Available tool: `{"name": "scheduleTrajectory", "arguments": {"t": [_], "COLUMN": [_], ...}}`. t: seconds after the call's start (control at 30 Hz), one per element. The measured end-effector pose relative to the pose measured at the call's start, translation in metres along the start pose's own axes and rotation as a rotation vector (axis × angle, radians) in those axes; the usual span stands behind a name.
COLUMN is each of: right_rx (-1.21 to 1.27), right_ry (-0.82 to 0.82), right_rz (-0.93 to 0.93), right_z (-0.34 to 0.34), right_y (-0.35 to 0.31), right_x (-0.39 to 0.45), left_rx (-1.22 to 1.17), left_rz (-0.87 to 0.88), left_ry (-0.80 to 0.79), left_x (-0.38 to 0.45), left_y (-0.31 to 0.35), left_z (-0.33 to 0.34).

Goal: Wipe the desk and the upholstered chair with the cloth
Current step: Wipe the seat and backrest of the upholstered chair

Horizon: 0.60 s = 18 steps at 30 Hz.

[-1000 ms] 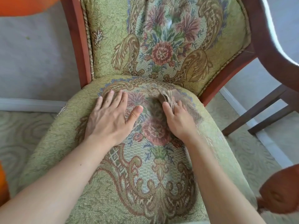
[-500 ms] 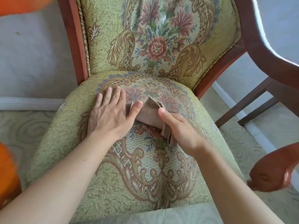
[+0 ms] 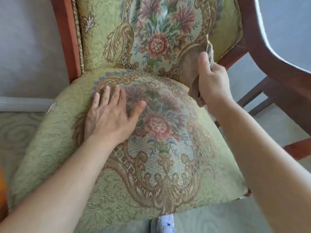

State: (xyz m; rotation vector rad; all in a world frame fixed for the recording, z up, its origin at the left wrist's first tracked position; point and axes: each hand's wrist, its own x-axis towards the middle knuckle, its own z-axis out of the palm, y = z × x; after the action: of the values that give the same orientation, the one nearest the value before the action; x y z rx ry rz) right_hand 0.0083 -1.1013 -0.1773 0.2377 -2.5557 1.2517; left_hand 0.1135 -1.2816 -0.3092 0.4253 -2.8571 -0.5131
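Head view, one moment: the right hand point(image 3: 212, 84) has lifted the cloth point(image 3: 193, 64) clear of the seat and holds it raised at about two o'clock from the seat's centre, in front of the lower right part of the chair back. Half a second earlier the same hand pressed the cloth flat on the seat just beside the left thumb; a second ago it worked near the rear seam. The grip is closed: thumb on top, fingers curled beneath, the brown cloth bunched between them, one corner standing up and the rest hanging below the palm. The left hand point(image 3: 109, 118) lies open and flat on the upholstered chair point(image 3: 151, 174) at about ten o'clock on the seat, holding nothing; its place on the seat is nearly unchanged across the three frames.

Judgement: the seat pass looks finished or interrupted, and the cloth is probably being carried to the backrest or refolded. The desk point(image 3: 286, 56), of which only a wooden edge shows at about three o'clock, is not being touched. The camera has come nearer, and a white shoe point(image 3: 164, 224) now shows at six o'clock
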Motion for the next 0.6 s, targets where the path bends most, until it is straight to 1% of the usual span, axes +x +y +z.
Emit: {"name": "scheduleTrajectory", "arguments": {"t": [0.03,0.1,0.17,0.2,0.23,0.33,0.4,0.47,0.53,0.57,0.6], "right_rx": [-0.092,-0.275,-0.448,-0.483,-0.483,-0.396,-0.302,-0.143,0.070,0.235,0.439], "right_ry": [-0.013,-0.138,-0.378,-0.486,-0.537,-0.563,-0.640,-0.687,-0.692,-0.697,-0.712], "right_rz": [-0.051,-0.107,-0.125,-0.134,-0.154,-0.222,-0.235,-0.128,-0.031,0.050,0.170], "right_z": [0.007,0.024,0.044,0.052,0.058,0.058,0.051,0.041,0.027,0.020,0.012], "right_y": [0.009,0.031,0.053,0.061,0.065,0.069,0.069,0.063,0.055,0.056,0.056], "right_x": [-0.002,-0.009,-0.019,-0.024,-0.028,-0.043,-0.060,-0.075,-0.079,-0.077,-0.074], "left_rx": [-0.004,0.010,0.015,0.014,0.012,0.004,0.006,0.010,0.012,0.011,0.006], "left_rz": [0.001,0.016,0.009,0.008,0.006,0.006,0.008,0.008,0.003,0.005,0.006], "left_ry": [0.005,0.004,0.003,0.004,0.005,0.008,0.003,-0.002,-0.002,-0.002,-0.004], "left_x": [-0.001,-0.001,-0.001,0.000,0.001,0.000,-0.001,-0.001,-0.001,-0.001,-0.001], "left_y": [0.000,0.000,0.001,0.001,0.002,0.001,0.001,0.000,-0.001,-0.001,-0.001], "left_z": [0.000,0.000,0.001,0.002,0.002,0.002,0.002,0.002,0.001,0.001,0.001]}}
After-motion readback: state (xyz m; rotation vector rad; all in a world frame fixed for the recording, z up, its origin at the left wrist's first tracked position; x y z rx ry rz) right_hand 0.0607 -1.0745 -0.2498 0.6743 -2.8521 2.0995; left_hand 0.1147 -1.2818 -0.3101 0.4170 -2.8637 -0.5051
